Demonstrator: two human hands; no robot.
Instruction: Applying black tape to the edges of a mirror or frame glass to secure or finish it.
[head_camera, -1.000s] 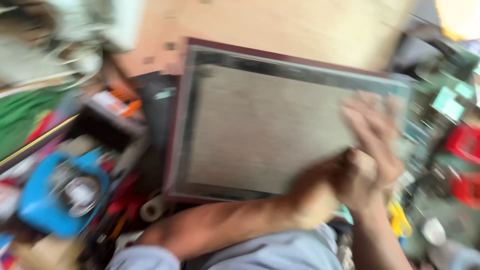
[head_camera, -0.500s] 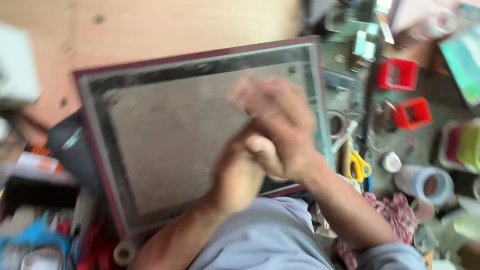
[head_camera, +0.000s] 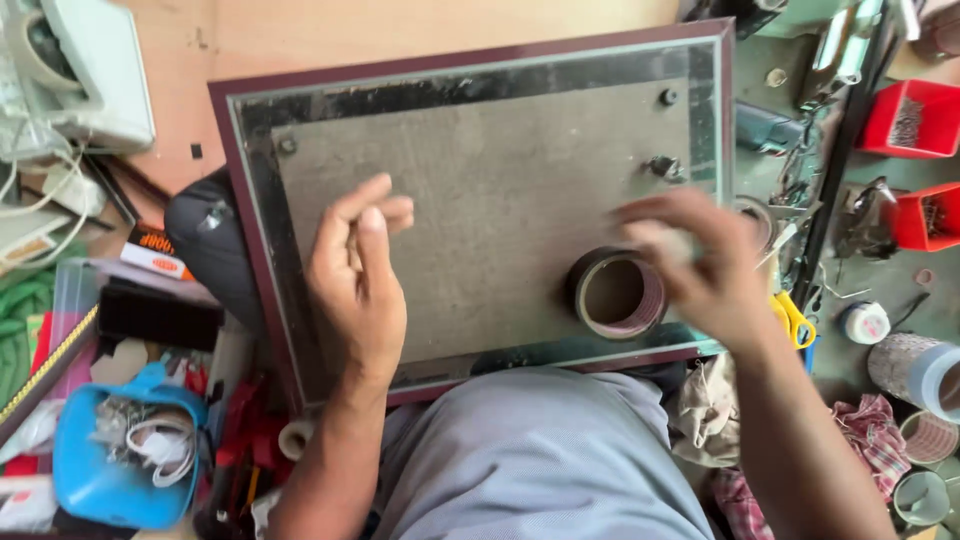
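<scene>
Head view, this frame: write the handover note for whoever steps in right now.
Left hand: open, resting flat on the backing board of the picture frame, which lies face down across the lap.
Right hand: blurred, at the roll of brown tape lying on the board; grip unclear.
Done: frame positioned, tape on it.
Left: no fresh tape visible along the board edges.

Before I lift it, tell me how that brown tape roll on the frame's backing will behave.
The brown tape roll lies flat on its side, so it probably stays put; set on edge it would likely roll. Its hollow core suggests it is light and easy to pinch. The right hand is at it, blurred; the left hand rests on the backing board.
</scene>
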